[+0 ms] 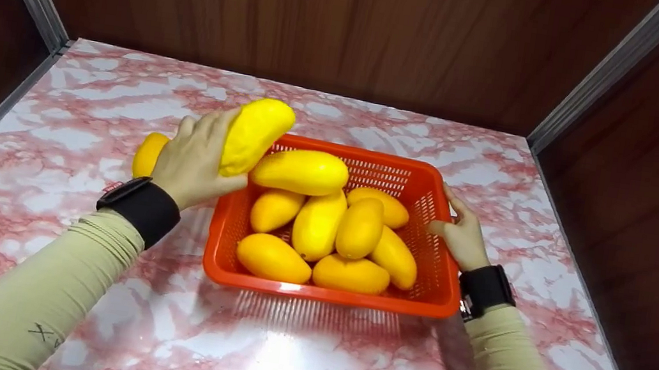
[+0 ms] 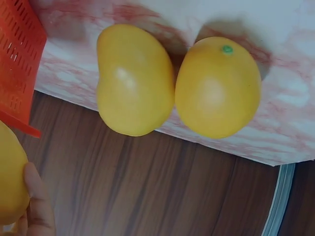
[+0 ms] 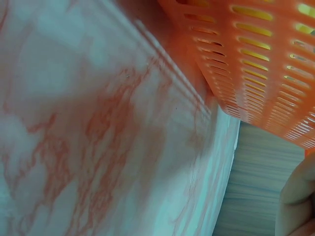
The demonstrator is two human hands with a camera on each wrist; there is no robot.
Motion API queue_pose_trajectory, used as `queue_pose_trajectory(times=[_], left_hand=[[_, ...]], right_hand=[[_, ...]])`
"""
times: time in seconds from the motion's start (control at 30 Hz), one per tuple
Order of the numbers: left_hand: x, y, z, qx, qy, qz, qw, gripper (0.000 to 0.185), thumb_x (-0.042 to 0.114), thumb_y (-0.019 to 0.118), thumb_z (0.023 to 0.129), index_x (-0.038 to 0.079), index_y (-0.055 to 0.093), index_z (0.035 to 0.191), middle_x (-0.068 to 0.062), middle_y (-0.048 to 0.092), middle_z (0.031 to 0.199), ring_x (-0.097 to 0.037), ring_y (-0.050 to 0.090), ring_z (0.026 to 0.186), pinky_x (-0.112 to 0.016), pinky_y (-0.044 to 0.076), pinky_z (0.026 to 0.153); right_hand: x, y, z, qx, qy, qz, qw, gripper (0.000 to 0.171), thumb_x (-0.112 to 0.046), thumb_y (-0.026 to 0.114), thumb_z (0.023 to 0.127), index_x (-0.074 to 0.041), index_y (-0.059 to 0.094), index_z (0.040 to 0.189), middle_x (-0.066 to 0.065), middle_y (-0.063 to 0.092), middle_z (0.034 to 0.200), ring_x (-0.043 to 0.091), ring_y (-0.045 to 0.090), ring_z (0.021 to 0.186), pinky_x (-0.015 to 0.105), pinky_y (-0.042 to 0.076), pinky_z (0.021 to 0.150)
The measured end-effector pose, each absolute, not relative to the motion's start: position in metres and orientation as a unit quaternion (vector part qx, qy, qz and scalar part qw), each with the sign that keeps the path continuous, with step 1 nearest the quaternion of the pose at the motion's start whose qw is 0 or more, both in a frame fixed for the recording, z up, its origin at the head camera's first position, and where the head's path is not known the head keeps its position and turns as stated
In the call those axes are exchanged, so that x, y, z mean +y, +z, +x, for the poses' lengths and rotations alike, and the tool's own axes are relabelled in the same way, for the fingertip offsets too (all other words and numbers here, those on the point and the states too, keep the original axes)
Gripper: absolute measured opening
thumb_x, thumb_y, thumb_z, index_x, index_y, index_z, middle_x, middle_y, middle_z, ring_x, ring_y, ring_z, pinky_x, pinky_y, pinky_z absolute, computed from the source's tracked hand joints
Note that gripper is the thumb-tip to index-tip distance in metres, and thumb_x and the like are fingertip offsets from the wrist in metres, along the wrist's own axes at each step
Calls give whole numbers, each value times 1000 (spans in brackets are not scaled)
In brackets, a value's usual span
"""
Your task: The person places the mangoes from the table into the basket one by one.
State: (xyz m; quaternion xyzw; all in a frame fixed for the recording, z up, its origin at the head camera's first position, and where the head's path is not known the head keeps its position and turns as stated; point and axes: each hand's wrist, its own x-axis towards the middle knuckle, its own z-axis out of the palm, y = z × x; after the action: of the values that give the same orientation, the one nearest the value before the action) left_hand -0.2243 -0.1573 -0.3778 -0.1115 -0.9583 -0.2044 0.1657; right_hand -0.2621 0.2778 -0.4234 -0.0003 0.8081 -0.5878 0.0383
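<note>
My left hand (image 1: 211,152) grips a yellow mango (image 1: 256,129) and holds it above the left rim of an orange plastic basket (image 1: 327,294). In the left wrist view that held mango (image 2: 10,172) shows at the lower left, beside a fingertip (image 2: 37,206). Several yellow mangoes (image 1: 318,222) lie piled inside the basket. My right hand (image 1: 450,218) holds the basket's right rim, thumb on the inner side. In the right wrist view the slotted basket wall (image 3: 261,64) is close, with a finger (image 3: 295,196) at the lower right.
Two loose mangoes (image 2: 135,81) (image 2: 218,87) lie side by side on the pink marble tabletop (image 1: 92,87) left of the basket; in the head view only one loose mango (image 1: 148,153) shows behind my hand. Dark wood walls (image 1: 327,17) close in the back and sides.
</note>
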Motion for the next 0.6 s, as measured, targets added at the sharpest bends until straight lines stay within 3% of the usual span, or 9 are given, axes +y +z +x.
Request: queue_pose_trajectory(times=[0.43,0.6], left_hand=[[-143,-376,-219,-943,-166,-221,183,92,37,76,74,5,36,150,-16,49,147,-39,47,104,-48,45,83],[-137,-376,-216,-939,-166,-248,173,89,35,75,74,8,36,150,-12,50,145,-37,48,102,-46,50,72]], right_hand=[[275,-420,-260,801,-597,-3,41,86,9,57,79,-20,32,156,38,59,122,18,72,75,34,60,67],[275,-420,-259,799,-600,-1,45,86,9,57,80,-21,32,156,38,59,123,18,72,76,33,60,67]])
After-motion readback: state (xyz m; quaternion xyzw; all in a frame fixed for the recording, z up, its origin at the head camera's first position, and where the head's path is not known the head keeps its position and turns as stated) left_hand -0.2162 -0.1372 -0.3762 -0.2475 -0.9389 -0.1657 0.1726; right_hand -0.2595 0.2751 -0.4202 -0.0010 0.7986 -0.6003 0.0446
